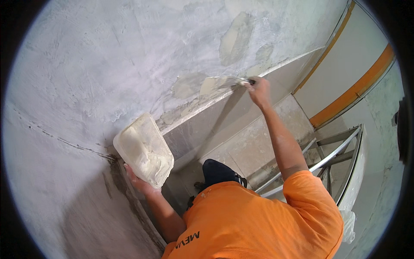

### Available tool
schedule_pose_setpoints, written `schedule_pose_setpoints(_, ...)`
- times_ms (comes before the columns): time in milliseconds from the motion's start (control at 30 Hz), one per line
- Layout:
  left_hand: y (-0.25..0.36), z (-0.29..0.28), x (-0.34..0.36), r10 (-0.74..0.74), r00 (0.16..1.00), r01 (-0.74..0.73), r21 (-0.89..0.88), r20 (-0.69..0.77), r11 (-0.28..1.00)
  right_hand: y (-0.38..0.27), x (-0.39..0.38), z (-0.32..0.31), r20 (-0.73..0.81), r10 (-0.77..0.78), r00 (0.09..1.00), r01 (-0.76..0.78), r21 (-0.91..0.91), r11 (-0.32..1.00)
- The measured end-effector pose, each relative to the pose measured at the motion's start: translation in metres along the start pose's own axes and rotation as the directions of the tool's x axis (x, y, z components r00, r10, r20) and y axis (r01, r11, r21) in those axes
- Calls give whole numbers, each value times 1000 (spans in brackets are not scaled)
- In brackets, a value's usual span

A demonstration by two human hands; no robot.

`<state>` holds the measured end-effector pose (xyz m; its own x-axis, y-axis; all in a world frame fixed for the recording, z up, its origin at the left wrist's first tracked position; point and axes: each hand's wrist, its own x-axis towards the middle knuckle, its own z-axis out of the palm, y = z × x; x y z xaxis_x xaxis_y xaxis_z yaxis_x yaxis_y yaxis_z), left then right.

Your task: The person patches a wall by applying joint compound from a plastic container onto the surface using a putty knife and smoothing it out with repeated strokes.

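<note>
My left hand (140,181) holds a white plastic tub (152,129) from below, its fingers closed around the lower edge. Thick cream-coloured filler (151,164) lies along the tub's sides and lower end. My right hand (260,92) is closed on the dark handle of a putty knife (235,82). The knife's blade, slightly blurred, lies against the plastered wall (129,60) just above a pale ledge edge. A fresh-looking cream patch (208,86) shows beside the blade. Darker beige patches (236,39) lie higher on the wall.
Below the wall's edge runs a grey tiled surface (189,138). A metal stepladder (340,146) stands at the right. Behind it are an orange-framed white panel (340,69) and another plastered wall (384,129). A rough-edged wall corner (125,185) borders my left arm.
</note>
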<state>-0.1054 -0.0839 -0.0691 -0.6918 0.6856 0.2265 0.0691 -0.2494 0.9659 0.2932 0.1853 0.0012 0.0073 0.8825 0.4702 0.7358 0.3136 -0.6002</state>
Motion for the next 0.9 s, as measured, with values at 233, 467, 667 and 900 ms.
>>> schedule_pose_setpoints(233, -38, -7, -1, 8, 980, -13, -25, -197, 1000, 21, -46, -6, -240, 87, 967, -111, -87, 990)
schedule_pose_setpoints(467, 20, 25, -5, -219, 973, 210, -634, 65, 744, -17, -114, 39, -200, 228, 953, -195, 170, 966)
schedule_pose_setpoints(667, 36, 29, -2, -297, 955, 266, -498, 17, 825, -55, -64, 22, -111, -182, 977, 163, -162, 973)
schedule_pose_setpoints(900, 56, 32, -12, -323, 938, 327, -625, 124, 709, -6, -8, -28, -175, -131, 976, 88, -236, 968)
